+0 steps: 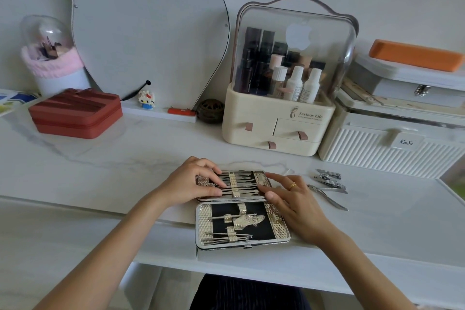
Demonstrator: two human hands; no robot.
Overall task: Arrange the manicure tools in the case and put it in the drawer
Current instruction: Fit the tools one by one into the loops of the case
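Observation:
A silver manicure case (278, 219) lies open on the white table, black lining up. Its far half holds a row of slim metal tools under a strap; the near half holds scissors and a few thin tools. My left hand (193, 182) rests on the left end of the far half, fingertips on the tools. My right hand (292, 202) lies on the right side of the case, fingers spread, touching the tool tips. Loose nail clippers (329, 177) and a metal nipper (327, 195) lie on the table to the right of the case.
A cream cosmetics organiser (274, 123) with small drawers stands behind the case. A white ribbed box (387, 151) sits to its right, a red zip case (75, 113) at the back left, a mirror (146, 20) against the wall.

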